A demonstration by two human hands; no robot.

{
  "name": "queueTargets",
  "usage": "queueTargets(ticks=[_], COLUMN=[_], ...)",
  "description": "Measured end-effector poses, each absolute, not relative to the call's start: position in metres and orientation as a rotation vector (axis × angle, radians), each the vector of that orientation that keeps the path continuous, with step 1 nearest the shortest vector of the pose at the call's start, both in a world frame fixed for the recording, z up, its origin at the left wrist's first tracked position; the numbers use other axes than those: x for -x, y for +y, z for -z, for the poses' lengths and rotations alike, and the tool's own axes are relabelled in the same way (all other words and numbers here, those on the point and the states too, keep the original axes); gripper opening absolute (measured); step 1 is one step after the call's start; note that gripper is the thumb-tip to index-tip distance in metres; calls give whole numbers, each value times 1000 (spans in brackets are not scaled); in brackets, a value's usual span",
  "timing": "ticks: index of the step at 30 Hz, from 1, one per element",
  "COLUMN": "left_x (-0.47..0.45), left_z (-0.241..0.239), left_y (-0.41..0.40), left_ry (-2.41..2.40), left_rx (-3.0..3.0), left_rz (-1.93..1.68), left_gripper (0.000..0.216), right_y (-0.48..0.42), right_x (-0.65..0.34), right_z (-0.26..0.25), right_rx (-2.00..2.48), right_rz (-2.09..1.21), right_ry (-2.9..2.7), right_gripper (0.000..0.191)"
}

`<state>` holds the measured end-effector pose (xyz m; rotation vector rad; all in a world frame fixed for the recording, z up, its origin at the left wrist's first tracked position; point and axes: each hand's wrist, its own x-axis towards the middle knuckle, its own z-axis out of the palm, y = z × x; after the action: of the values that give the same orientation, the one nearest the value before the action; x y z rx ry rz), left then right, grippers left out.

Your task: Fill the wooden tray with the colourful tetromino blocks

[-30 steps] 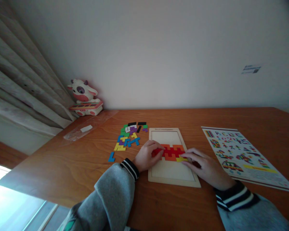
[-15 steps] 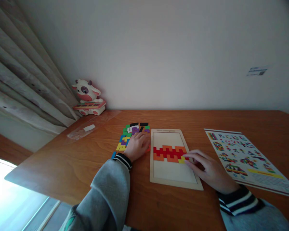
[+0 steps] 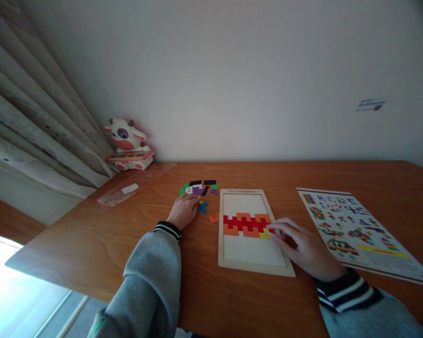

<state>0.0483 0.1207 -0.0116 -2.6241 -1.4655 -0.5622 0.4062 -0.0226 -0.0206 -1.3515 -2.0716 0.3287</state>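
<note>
My left hand [image 3: 184, 210] lies palm down over part of a pile of coloured puzzle pieces, fingers loosely stretched and hiding the pieces beneath. Just right of its fingertips are a blue piece [image 3: 202, 207] and an orange piece [image 3: 214, 218]. A wooden puzzle board [image 3: 257, 271] holds a band of red pieces [image 3: 247, 224] with orange pieces [image 3: 251, 232] along both sides. At the band's right end, my right hand [image 3: 305, 246] has thumb and forefinger on a yellow puzzle piece [image 3: 264, 234] lying beside the red ones.
Black strips [image 3: 209, 182] and green, white and purple pieces lie beyond my left hand. A printed pattern sheet [image 3: 356, 225] lies at the right. Clear plastic wrapping [image 3: 113, 197] and a cow toy [image 3: 129, 141] with a keyboard are at the left, near the curtain [image 3: 38, 103].
My left hand has slid left across the pile, uncovering the blue and orange pieces and covering the yellow ones. My right hand stays at the yellow puzzle piece. The view shifts slightly.
</note>
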Motion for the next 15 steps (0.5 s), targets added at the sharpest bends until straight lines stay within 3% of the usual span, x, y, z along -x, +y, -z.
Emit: queueTargets(ticks=[15], left_x=[-48], left_z=[6], left_y=[122], left_ry=[-1404], left_rx=[2657], left_rz=[583], left_gripper=[20], right_y=[-23], right_x=[-404], right_z=[19], right_rx=[1352], right_rz=[-320], right_ry=[-2065], right_gripper=[21])
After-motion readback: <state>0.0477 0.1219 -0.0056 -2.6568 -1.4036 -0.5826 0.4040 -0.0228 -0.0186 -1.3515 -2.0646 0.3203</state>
